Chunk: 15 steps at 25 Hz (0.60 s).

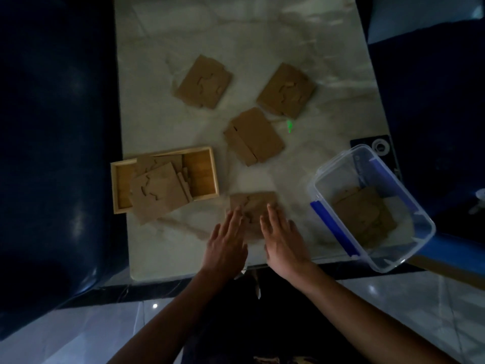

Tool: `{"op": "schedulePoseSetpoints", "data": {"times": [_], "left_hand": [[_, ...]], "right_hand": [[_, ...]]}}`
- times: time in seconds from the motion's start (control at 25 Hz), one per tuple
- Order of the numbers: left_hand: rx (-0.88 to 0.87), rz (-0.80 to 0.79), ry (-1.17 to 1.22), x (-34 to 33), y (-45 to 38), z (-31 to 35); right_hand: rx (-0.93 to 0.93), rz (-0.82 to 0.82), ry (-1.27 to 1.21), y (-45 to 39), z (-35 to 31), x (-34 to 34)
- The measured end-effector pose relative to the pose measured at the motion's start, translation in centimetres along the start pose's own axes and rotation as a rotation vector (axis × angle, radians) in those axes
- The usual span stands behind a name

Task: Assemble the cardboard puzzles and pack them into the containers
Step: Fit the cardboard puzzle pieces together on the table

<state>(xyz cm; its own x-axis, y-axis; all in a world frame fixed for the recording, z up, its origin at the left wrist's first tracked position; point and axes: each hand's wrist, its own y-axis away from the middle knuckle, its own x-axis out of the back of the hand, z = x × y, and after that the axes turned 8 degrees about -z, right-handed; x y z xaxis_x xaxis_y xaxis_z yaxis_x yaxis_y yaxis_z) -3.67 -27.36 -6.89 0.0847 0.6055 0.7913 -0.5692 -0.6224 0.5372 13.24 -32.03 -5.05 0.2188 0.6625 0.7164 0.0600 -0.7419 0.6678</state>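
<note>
At six o'clock on the table (162, 245), our left hand (225, 248) and right hand (284, 241) lie flat, fingers straight, pressing on a puzzle (258, 203), nothing gripped. Out at nine o'clock sits the tray (115, 185) with puzzles stacked crookedly in it, one overhanging the near rim. At three o'clock, the tub (325, 222) holds more cardboard. Up toward twelve, three loose puzzles: one centre (253, 136), one at eleven (204, 82), one at one (286, 91).
</note>
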Motion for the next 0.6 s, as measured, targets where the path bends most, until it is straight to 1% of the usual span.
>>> {"op": "schedulePoseSetpoints", "data": {"times": [0.08,0.12,0.32,0.4,0.48,0.6], "left_hand": [[0.024,-0.088,0.013,-0.8,0.5,-0.3],[0.038,-0.107,0.020,-0.9,0.7,-0.4],[0.060,-0.147,0.028,-1.1,1.0,0.3],[0.037,-0.124,-0.048,-0.5,0.6,0.3],[-0.007,-0.057,-0.109,0.4,-0.3,0.1],[-0.042,0.001,-0.098,1.0,-1.2,-0.2]], "right_hand": [[-0.006,-0.017,0.006,0.3,-0.9,-0.4],[-0.016,-0.025,0.002,0.4,-1.4,-0.7],[-0.062,-0.054,-0.048,0.7,-3.2,-2.1],[-0.063,-0.049,-0.065,0.9,-3.3,-2.3],[-0.057,-0.037,-0.062,1.0,-3.2,-2.1],[-0.052,-0.017,-0.080,1.3,-2.9,-1.6]]}}
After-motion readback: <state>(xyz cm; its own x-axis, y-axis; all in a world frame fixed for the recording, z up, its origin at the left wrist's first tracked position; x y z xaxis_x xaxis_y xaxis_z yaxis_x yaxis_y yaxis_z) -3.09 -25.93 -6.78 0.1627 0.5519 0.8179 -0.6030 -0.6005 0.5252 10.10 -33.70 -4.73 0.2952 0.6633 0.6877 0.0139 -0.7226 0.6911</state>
